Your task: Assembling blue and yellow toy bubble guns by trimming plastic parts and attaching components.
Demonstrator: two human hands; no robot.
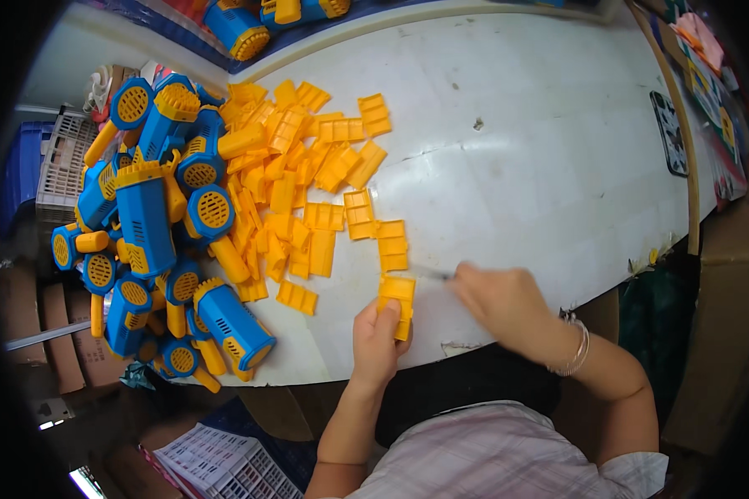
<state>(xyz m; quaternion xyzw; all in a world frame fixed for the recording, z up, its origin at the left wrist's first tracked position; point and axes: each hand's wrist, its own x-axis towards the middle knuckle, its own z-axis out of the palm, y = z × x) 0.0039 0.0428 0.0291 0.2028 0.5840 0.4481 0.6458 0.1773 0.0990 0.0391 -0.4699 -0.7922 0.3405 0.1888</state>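
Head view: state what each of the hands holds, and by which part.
The left hand holds a yellow, ribbed plastic piece by its lower part. The right hand holds a thin, grey tool by its right end; blur hides its exact kind.

Table (558, 150): I see a white, scuffed top.
Left side: I make out a pale crate (65, 166) beside a blue bin (25, 170).
Right side: brown cardboard (716, 341), upright.
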